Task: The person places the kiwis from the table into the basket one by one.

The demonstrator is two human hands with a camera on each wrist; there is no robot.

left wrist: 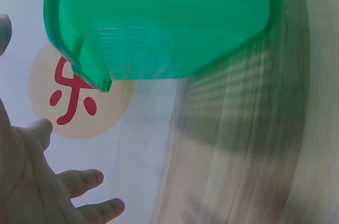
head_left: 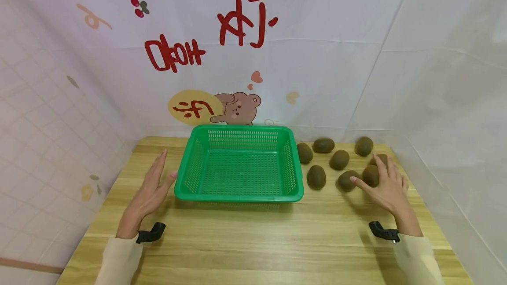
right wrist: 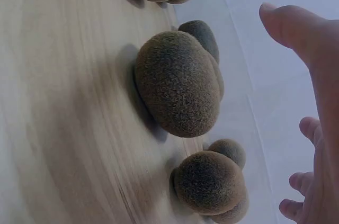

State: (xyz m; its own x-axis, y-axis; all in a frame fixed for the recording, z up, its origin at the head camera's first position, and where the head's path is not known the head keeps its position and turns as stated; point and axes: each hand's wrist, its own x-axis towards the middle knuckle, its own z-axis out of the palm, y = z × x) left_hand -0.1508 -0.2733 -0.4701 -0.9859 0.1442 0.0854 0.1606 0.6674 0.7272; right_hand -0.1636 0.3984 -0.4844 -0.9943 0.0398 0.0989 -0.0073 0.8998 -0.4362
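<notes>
Either side of the basket (head_left: 239,198), left hand (head_left: 152,189) and right hand (head_left: 387,189) spread fingers wide; 8 kiwis (head_left: 317,177) lie rightward, within reach.

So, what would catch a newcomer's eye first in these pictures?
Probably the bright green basket, empty in the middle of the wooden table. Next come the fuzzy brown kiwis scattered to its right, with the open right hand by the rightmost ones. Behind the basket, a cartoon bear decorates the white backdrop.
</notes>
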